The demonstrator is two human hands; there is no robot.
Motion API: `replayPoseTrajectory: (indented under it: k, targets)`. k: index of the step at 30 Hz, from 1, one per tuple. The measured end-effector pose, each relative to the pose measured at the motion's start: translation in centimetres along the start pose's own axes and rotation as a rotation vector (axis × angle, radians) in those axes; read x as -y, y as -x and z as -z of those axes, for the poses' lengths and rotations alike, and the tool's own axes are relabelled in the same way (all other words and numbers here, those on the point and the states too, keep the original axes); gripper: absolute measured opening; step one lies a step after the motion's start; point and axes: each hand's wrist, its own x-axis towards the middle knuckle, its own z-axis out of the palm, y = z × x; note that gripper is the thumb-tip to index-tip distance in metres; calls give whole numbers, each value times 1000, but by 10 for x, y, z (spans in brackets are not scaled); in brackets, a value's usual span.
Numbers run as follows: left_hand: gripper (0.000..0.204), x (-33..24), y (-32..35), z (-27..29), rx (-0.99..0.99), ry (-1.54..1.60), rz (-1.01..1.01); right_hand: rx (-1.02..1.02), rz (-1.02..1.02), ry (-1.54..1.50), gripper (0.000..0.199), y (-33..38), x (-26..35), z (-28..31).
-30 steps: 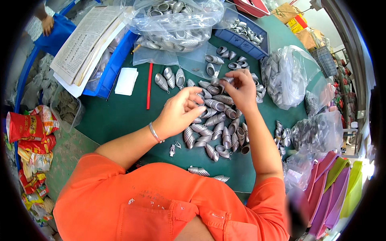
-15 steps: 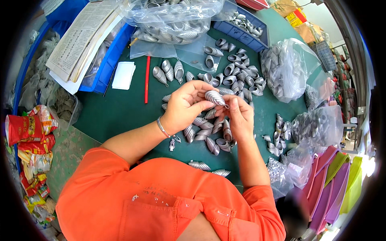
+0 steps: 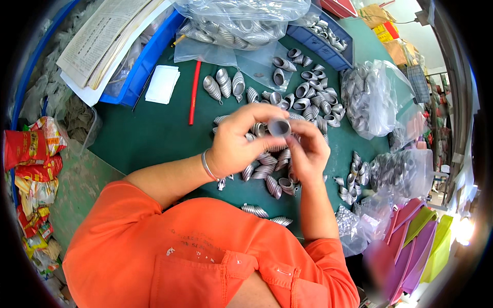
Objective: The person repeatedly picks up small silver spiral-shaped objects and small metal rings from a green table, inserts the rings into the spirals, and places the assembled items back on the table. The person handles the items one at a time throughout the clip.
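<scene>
A grey, spirally ribbed metal piece (image 3: 279, 127) is held up over the table between my two hands, its round hollow opening turned toward me. My left hand (image 3: 233, 137) grips it from the left with thumb and fingers. On its right side the fingers and thumb of my right hand (image 3: 310, 153) close on it, slightly smeared by motion. Similar ribbed pieces (image 3: 273, 187) lie under and in front of my hands, partly hidden by them. Beyond, more hollow pieces (image 3: 301, 103) spread in a loose group. Three looped pieces (image 3: 224, 83) lie apart at the left.
On the green table (image 3: 154, 138) are a red stick-like pen (image 3: 194, 92) and white paper slips (image 3: 163, 84). Blue bins (image 3: 138, 66) and filled clear bags (image 3: 367, 100) stand around the edge. Small pieces (image 3: 352, 179) lie at right, near colourful bags (image 3: 411, 246).
The ribbed piece has turned in my hands: its ribbed side and end loop showed before, now its hollow opening does. My right hand has shifted slightly. The whole view has moved a little.
</scene>
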Motion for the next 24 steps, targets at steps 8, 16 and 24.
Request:
replayPoseTrajectory:
  k: [8,16,24]
  targets:
    - [18,13,-24,30,-513,334,344,141,-230,851,34,-55,-45,-11]
    - [20,13,-14,13,-237,130,584,33,107,428,19,-39,-19,-8]
    - [21,19,-7,8,-170,231,576,-39,-113,-190,37,-11,-4,-7]
